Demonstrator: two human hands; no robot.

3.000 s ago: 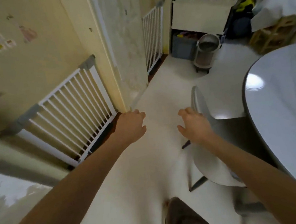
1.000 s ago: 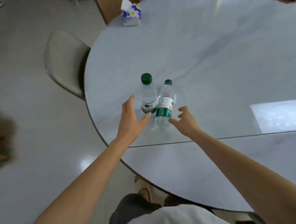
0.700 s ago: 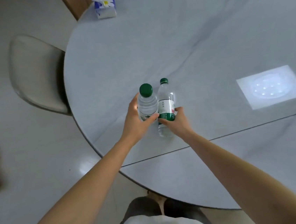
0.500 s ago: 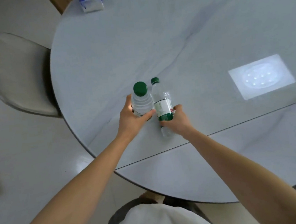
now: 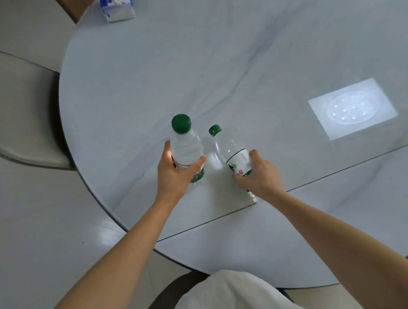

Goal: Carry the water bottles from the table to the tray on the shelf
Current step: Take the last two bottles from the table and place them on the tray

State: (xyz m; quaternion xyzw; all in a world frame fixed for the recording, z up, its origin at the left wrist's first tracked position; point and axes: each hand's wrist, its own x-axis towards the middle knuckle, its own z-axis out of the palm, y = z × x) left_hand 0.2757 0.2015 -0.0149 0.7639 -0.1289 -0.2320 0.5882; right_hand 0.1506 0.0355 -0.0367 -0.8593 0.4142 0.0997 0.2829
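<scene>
Water bottles, both green-capped, sit over the round table [image 5: 249, 49] near its left edge. The left bottle [image 5: 186, 146], its label mostly hidden, is gripped by the left hand [image 5: 175, 175]. The right bottle [image 5: 233, 155], tilted, shows red characters too small to read; the right hand [image 5: 260, 173] wraps its green-and-white label.

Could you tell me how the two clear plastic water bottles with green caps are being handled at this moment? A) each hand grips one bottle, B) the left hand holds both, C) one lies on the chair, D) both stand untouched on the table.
A: the left hand grips one clear green-capped bottle, and the right hand grips the other, tilted one.
</scene>
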